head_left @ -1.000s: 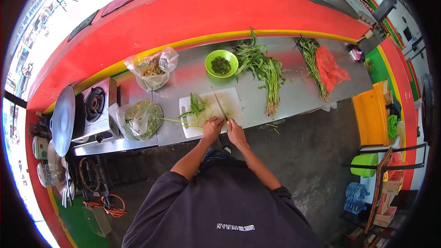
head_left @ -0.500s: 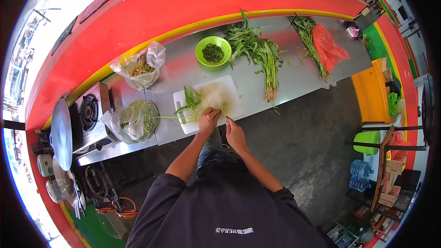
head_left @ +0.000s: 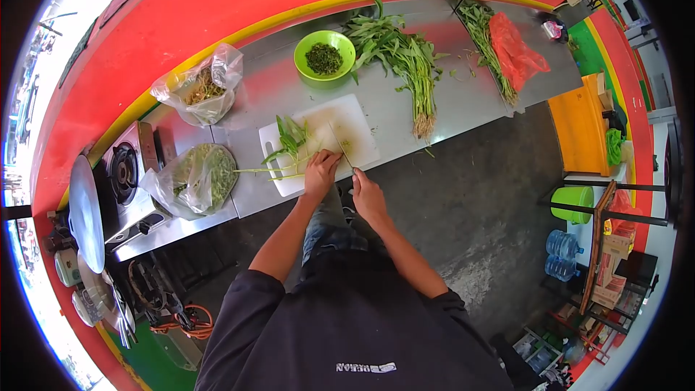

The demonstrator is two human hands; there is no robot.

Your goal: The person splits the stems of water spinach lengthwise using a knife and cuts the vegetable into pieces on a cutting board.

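My left hand is closed on leafy green stems, pressing them against the white cutting board. The stems' long ends reach left past the board to the plastic bag of greens. In my right hand is a knife, gripped by its handle. Its thin blade extends over the board just right of my left fingertips. Small green cut bits lie beside the blade. My left fingers partly hide the stems at the cutting place.
Behind the board stands a green bowl of chopped greens. Bunches of leafy vegetables and a red plastic bag lie to the right. On the left are clear bags, filled bag of greens and a gas stove.
The camera view has shifted, so the counter sits slightly higher and further left. The knife blade now shows plainly between my hands. Both hands keep their hold.
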